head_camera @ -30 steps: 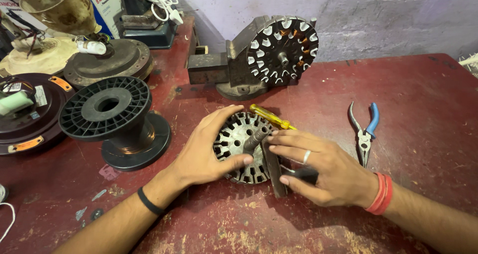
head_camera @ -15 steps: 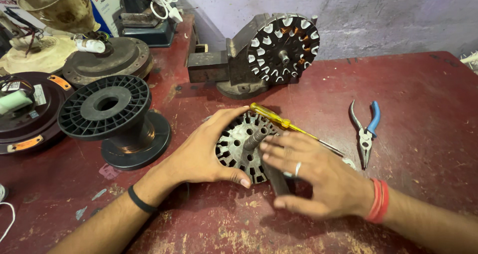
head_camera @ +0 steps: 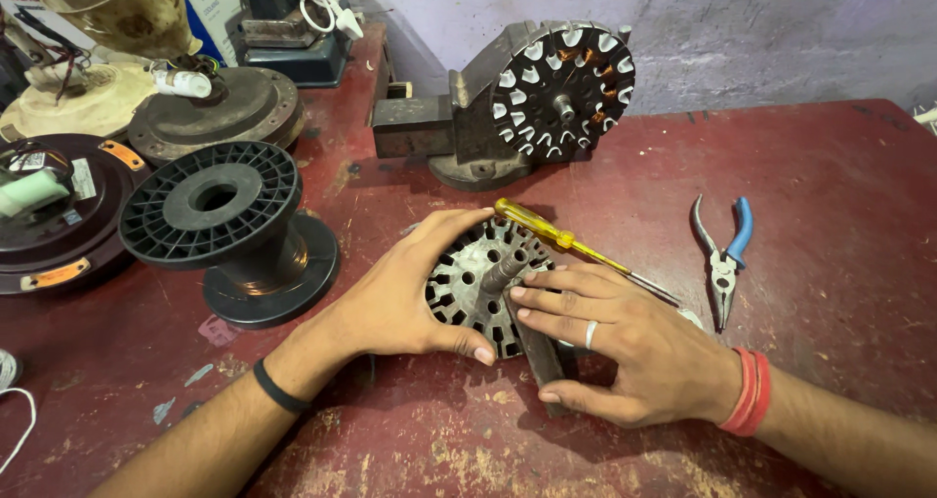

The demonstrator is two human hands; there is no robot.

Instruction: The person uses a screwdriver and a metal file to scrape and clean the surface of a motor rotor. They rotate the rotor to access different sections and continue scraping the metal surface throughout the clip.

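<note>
Down near the middle of the red desk point(head_camera: 839, 166), toward its front edge, both hands are on a slotted metal stator core point(head_camera: 478, 278) that lies flat with its short shaft pointing up. Of the 2 hands, the left hand point(head_camera: 405, 293) is cupped around the core's left rim, fingers curled over the far side and thumb pressed at the near side, so it grips the core. The right hand point(head_camera: 610, 347) lies mostly flat, fingers stretched out with their tips on the core's right part beside the shaft; a ring shows on 1 finger. Under this palm a dark flat metal bar point(head_camera: 540, 356) sticks out toward the front edge, the thumb resting beside it; whether the hand clamps the bar cannot be told.

Just behind the right hand's fingers lies a yellow-handled screwdriver point(head_camera: 556, 236), its handle touching the core's far rim. Blue-handled pliers point(head_camera: 722, 254) lie well apart, toward the right edge. A black plastic spool point(head_camera: 224, 225) stands left of the left hand. Near the back edge a second stator point(head_camera: 561, 88), partly wound with copper, is held in a grey bench vice point(head_camera: 439, 117).
</note>
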